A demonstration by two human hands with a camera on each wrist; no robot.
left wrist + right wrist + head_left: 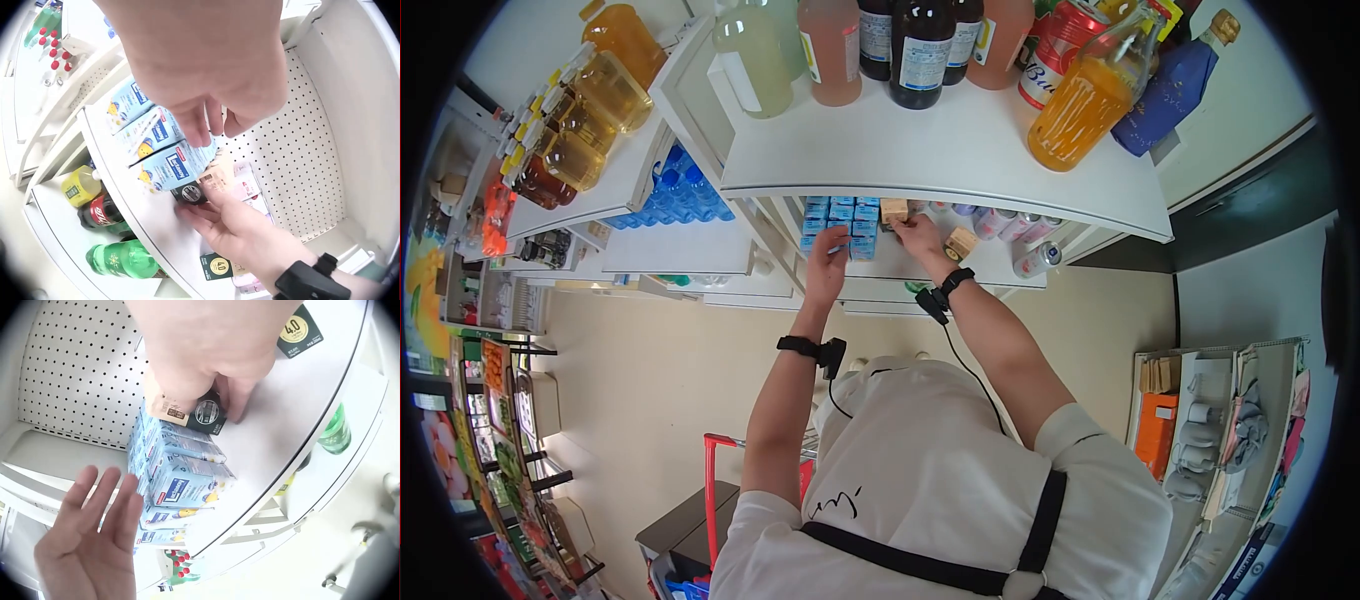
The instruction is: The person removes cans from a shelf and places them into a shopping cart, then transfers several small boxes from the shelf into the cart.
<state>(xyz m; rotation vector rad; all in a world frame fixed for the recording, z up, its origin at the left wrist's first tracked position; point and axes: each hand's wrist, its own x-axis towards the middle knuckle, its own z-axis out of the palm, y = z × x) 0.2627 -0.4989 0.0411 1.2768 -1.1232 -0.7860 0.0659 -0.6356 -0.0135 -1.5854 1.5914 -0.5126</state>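
Note:
On the shelf stand rows of blue Lactasoy cartons (840, 225) (172, 167) (187, 484). My right hand (920, 238) (240, 228) (209, 356) pinches a beige and black carton (194, 192) (206, 414) directly beside the blue ones. My left hand (827, 265) (203, 69) is at the blue cartons in the head view; in the right wrist view this left hand (94, 540) shows its palm, with fingers loosely extended and nothing held. Another beige and black carton (960, 243) (222, 267) (300, 332) lies apart, to the right in the head view.
Bottles (922, 60) and a red can (1060, 50) stand on the shelf top above my hands. Cans (1037, 260) lie at the shelf's right. Below are green bottles (125, 258) (336, 432). A cart with a red handle (711, 490) stands at my left side.

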